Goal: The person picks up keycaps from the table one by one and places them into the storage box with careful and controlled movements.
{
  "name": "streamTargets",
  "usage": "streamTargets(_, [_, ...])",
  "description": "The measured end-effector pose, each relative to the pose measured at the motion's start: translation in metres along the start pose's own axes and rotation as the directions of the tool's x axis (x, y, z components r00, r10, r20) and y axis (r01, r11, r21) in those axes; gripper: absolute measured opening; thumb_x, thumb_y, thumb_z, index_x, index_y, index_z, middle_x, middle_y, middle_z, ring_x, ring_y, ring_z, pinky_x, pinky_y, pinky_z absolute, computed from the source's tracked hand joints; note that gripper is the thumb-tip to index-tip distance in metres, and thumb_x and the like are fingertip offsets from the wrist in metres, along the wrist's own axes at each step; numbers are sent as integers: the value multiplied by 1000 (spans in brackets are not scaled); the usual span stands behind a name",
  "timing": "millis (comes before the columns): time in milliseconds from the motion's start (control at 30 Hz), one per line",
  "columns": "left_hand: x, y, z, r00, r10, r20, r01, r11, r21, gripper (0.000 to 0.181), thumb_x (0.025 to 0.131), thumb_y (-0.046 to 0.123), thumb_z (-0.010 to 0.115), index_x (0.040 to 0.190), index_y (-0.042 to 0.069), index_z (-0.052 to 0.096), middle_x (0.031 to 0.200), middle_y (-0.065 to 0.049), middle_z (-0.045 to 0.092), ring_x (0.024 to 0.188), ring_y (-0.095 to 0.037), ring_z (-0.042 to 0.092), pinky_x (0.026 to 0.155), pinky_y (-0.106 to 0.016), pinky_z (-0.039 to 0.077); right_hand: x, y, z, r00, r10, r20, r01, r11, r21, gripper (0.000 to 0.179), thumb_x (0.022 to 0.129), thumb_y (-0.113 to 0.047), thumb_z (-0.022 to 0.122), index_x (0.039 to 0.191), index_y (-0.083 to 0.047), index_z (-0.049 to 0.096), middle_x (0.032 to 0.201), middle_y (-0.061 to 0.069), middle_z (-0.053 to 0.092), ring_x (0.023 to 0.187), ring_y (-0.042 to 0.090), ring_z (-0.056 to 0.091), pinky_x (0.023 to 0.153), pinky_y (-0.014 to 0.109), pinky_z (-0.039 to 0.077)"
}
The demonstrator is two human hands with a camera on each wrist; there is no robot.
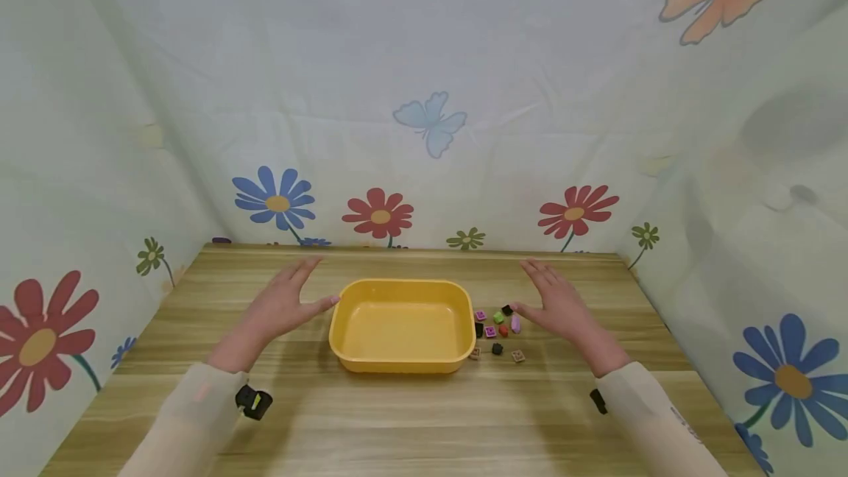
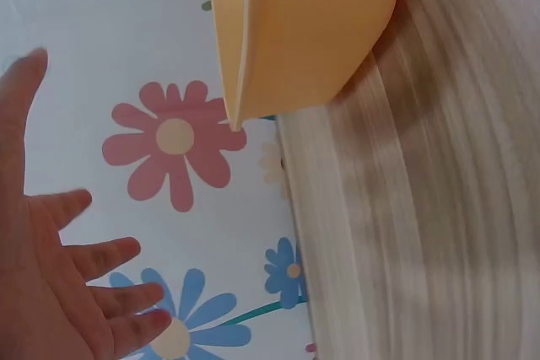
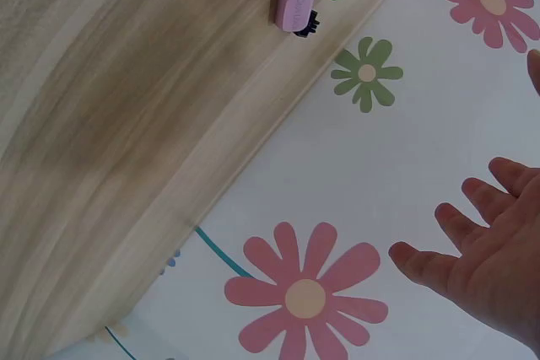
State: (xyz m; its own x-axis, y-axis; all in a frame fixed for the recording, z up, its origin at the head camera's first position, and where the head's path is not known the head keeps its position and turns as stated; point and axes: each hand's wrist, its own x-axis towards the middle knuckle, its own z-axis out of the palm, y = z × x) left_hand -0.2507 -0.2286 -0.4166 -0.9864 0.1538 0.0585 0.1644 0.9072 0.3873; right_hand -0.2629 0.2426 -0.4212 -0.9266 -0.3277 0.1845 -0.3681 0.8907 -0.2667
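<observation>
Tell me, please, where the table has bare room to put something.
Wide bare room: the tabletop on the near side of the yellow tray. Narrower: the strip between the tray's far rim and the tabletop's back edge. Crowded: just right of the tray, where small pieces lie toward the right hand.

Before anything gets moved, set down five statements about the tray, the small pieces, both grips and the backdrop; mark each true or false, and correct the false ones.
1. The yellow tray is empty. True.
2. The red piece lies inside the tray. False: it lies on the table, to the tray's right.
3. The left grip is open, near the tray's left end. True.
4. The right grip pinches the lavender piece. False: it is open and holds nothing; that piece lies on the table.
5. The backdrop shows flowers and butterflies. True.
</observation>
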Motion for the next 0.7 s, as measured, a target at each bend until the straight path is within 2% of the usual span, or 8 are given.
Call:
streamTargets(133, [1, 0, 4, 998, -41, 38, 45, 993, -113, 92, 98, 59, 58, 162, 4, 23, 163, -32, 29, 147, -55, 33, 116, -73, 34, 0, 1, 4, 1000, 19, 6, -19, 1000, 22, 76, 97, -32, 70, 155, 2, 36, 161, 28, 35, 148, 52, 35, 121, 69, 31])
streamTargets(267, [2, -3, 10, 996, -58, 69, 70, 978, -198, 85, 101, 52, 58, 161, 1, 25, 159, -32, 36, 143, -54, 41, 113, -68, 42, 1, 3, 8, 998, 52, 36, -55, 996, 69, 72, 98, -30, 69, 153, 3, 39, 160, 29, 36, 146, 53, 36, 119, 69, 34])
streamTargets(467, [2, -7, 19, 985, -115, 131, 151, 939, -308, 81, 103, 53, 53, 160, 2, 29, 156, -31, 42, 140, -50, 47, 108, -60, 52, -1, 3, 14, 991, 78, 111, -95, 984, 153, 65, 99, -24, 67, 152, 5, 42, 161, 29, 34, 147, 53, 33, 119, 68, 34])
streamTargets(700, [2, -10, 26, 978, -130, 163, 186, 894, -408, 66, 106, 40, 54, 154, -3, 39, 149, -32, 49, 132, -48, 55, 104, -54, 56, -2, 3, 21, 988, 64, 143, -88, 981, 171, 60, 100, -21, 67, 149, 7, 45, 156, 32, 41, 143, 52, 41, 118, 65, 37])
